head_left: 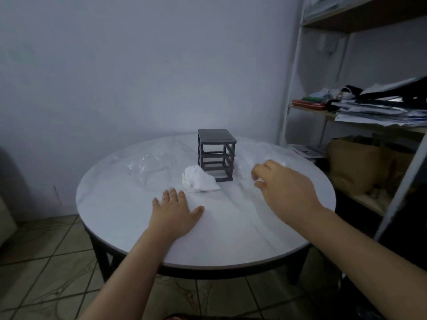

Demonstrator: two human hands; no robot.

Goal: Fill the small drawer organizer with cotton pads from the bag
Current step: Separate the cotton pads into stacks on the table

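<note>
A small dark grey drawer organizer stands on the round white table; its frame shows open slots and no drawers. A heap of white cotton pads lies against its front left. A clear plastic bag lies crumpled to the left. My left hand rests flat on the table, fingers spread, just in front of the pads. My right hand hovers right of the organizer with curled fingers pinching something small and white, apparently a cotton pad. More white material lies behind that hand.
A white metal shelf unit with papers, cloths and a brown bag stands close to the table's right side. A plain wall is behind the table. Tiled floor shows at the near left.
</note>
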